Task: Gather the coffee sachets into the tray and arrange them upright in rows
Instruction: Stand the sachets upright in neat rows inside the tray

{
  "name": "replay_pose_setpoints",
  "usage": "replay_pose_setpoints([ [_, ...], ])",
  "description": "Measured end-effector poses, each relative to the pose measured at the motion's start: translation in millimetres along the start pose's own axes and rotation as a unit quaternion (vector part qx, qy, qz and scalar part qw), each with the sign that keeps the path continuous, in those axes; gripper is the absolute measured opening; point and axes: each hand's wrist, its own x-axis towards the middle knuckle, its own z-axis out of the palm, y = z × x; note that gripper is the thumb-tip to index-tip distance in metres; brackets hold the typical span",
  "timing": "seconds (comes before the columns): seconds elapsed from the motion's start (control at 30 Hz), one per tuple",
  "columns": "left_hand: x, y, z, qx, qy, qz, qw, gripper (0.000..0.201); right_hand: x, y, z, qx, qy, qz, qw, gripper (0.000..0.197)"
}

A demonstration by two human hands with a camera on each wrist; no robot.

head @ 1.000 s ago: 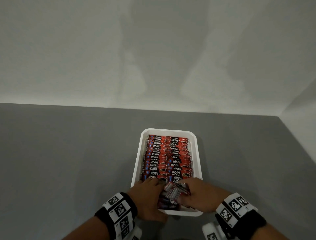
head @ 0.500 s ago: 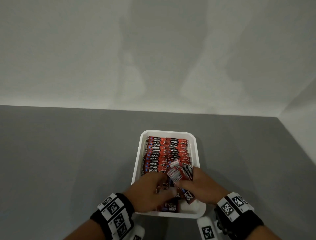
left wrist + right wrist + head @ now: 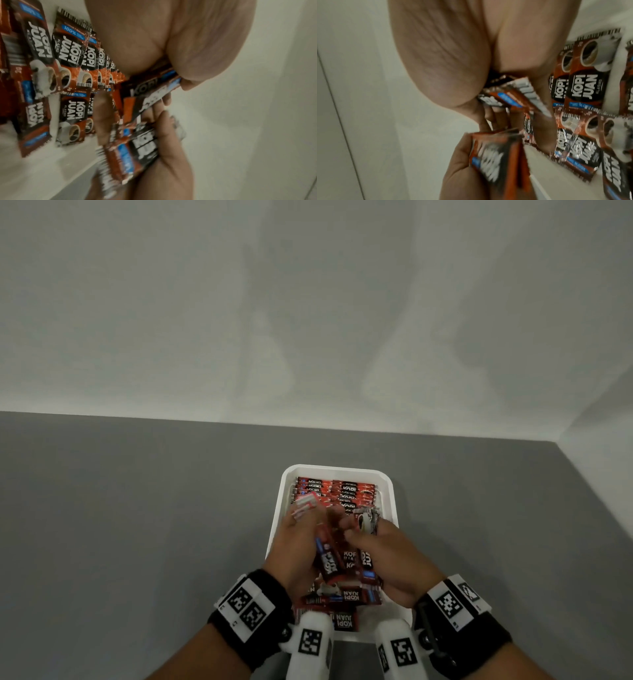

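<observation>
A white tray [image 3: 391, 494] sits on the grey table. Red-and-black coffee sachets [image 3: 347, 490] stand in two rows at its far end. More sachets lie flat and loose [image 3: 344, 597] at the near end. Both hands hover over the tray's middle, close together. My left hand [image 3: 308, 530] grips a small bundle of sachets [image 3: 327, 559]; its thumb presses them [image 3: 154, 86] in the left wrist view. My right hand [image 3: 359, 534] grips another bundle [image 3: 368, 520], seen blurred [image 3: 513, 94] in the right wrist view. The hands hide the middle of the rows.
The grey table [image 3: 137, 525] spreads wide to the left and right of the tray. A pale wall [image 3: 308, 320] rises behind it, and another closes the right side [image 3: 609, 460]. No other objects are in view.
Both hands have lifted from the tray's near end and moved towards its middle. The sachets they held together are now split into a bundle in each hand.
</observation>
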Motion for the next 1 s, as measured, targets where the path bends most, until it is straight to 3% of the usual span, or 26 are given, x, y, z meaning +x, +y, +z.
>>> replay_pose_setpoints([
  [0.07,5,6,-4,-0.007,0.032,-0.005,0.999,0.026,1,-3,-2,-0.042,0.043,-0.021,0.998,0.018],
  [0.13,6,9,-5,0.037,0.054,0.006,0.998,0.021,2,-5,-4,-0.059,0.036,-0.027,0.997,0.021],
  [0.2,1,8,1,0.063,0.015,0.007,0.998,0.029,1,-11,-2,-0.051,-0.018,-0.017,0.998,0.031],
  [0.3,-10,8,12,0.04,-0.082,-0.007,0.996,0.036,-1,-17,6,-0.031,-0.071,-0.001,0.997,0.062],
  [0.37,-8,6,15,0.033,-0.094,-0.008,0.995,0.046,0,-15,9,-0.032,-0.056,0.001,0.998,0.07],
  [0.47,-4,1,17,0.036,-0.065,-0.017,0.997,0.038,2,-10,12,-0.127,-0.04,-0.035,0.99,0.067],
  [0.53,-4,1,19,0.036,-0.04,-0.038,0.998,0.03,5,-9,11,-0.223,-0.042,-0.078,0.971,0.061],
  [0.63,-1,5,14,0.005,-0.01,-0.052,0.999,0.025,5,-14,1,-0.378,-0.008,-0.124,0.917,0.064],
  [0.7,1,12,12,-0.013,-0.014,-0.059,0.998,0.022,1,-23,-6,-0.413,0.001,-0.146,0.899,0.093],
  [0.77,1,16,12,-0.007,-0.028,-0.068,0.997,0.012,1,-30,-8,-0.451,-0.061,-0.164,0.875,0.121],
  [0.83,0,18,16,0.009,-0.055,-0.072,0.996,0.007,5,-31,-3,-0.499,-0.111,-0.185,0.839,0.134],
  [0.9,-1,20,19,0.02,-0.083,-0.078,0.993,0.012,13,-29,1,-0.522,-0.111,-0.208,0.819,0.133],
  [1.0,-1,22,19,0.036,-0.102,-0.085,0.99,0.017,18,-35,3,-0.531,-0.089,-0.223,0.813,0.126],
])
